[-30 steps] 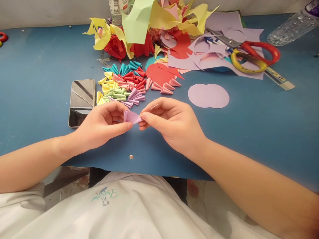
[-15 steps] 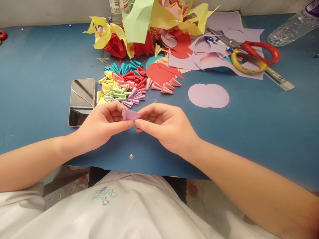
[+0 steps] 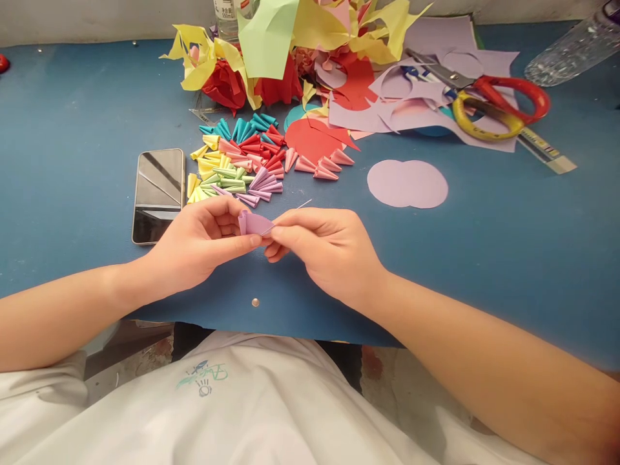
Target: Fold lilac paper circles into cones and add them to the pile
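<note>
My left hand [image 3: 194,239] is closed, pinching a small lilac paper piece [image 3: 256,223] that is partly curled at its left side. Against the paper's right corner, my right hand [image 3: 324,248] pinches a thin pale stick [image 3: 304,203]; its far end pokes out above the fingers and its near end lies along the paper's edge. The fingertips of both hands almost meet. Just beyond them lie many small rolled paper cones, among them lilac cones [image 3: 265,184], green cones [image 3: 232,181], red cones [image 3: 271,152] and pink cones [image 3: 325,165].
A phone [image 3: 159,197] lies left of the cones. To the right is a lilac paper cutout [image 3: 407,184] of overlapping circles. Behind are paper scraps [image 3: 268,39], scissors [image 3: 489,106] resting on lilac offcuts, a ruler [image 3: 547,152], and a clear bottle [image 3: 566,55] lying at the right.
My right fingers have shifted slightly right and changed their pinch, so more of the thin stick shows above them. My left hand keeps its hold on the lilac paper piece.
</note>
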The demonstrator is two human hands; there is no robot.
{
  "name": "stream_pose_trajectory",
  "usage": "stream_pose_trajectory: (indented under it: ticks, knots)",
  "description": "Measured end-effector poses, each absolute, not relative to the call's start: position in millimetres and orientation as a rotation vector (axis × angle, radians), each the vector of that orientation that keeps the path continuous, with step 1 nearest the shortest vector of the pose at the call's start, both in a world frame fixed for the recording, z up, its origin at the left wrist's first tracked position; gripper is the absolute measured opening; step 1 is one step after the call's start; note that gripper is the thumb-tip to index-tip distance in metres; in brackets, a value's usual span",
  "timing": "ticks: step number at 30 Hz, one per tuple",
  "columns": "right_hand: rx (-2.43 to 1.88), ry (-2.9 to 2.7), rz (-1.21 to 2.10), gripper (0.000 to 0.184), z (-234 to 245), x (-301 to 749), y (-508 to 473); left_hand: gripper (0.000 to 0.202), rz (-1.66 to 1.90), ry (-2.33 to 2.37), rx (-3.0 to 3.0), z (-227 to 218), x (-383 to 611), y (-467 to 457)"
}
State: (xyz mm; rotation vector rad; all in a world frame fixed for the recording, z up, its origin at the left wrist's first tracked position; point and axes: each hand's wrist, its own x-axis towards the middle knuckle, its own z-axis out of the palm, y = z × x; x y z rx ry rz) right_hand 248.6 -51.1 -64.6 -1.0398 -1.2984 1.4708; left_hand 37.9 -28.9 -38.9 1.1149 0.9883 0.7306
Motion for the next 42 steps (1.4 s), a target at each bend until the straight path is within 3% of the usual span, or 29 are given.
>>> stream_pose_trajectory:
  ticks: [9, 21, 42]
  knots:
    - [-1.116, -1.435, 1.345, 0.015, -64, 247, -51, 0.040, 0.711, 1.052, 1.226, -36, 39, -29]
    - [-1.059, -1.245, 1.530, 0.016, -65, 245, -49, 0.030, 0.628, 1.060, 1.352, -34, 39, -29]
    - [-0.924, -1.233, 1.395, 0.006, -66, 242, -52, 0.028, 0.687, 0.997, 1.347, -31, 39, -32]
